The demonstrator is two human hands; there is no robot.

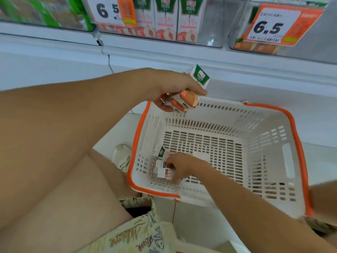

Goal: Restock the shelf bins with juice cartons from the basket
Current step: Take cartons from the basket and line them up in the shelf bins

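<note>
Fingers of the left hand (pixel 169 88) curl round a small bundle of cartons (pixel 189 92), thumb over the top, held above the far-left corner of the basket (pixel 299 143); how many it holds I cannot tell, perhaps two or three. The right hand (pixel 180 166) reaches down into the basket's near-left corner, fingertips on the loose cartons (pixel 163 165) lying flat there; whether it has pinched one or only touches them is not clear.

These look like small, light paperboard boxes: stiff along the edges, likely to dent if squeezed on the broad faces, and smooth enough to slide against one another in a stack. Taking each by its narrow sides, near the middle, seems safest, and a bundle wants a firm wrap so none slips out.

Up on the shelf, a clear bin (pixel 209 24) holds three cartons upright at its left, with room at its right. Their green tops read "100%", over peach pictures. One price tag (pixel 109 11) shows "6" and "5"; another tag (pixel 273 24), on the next bin to the right, reads "6.5". Smaller print is too blurred to read.
</note>
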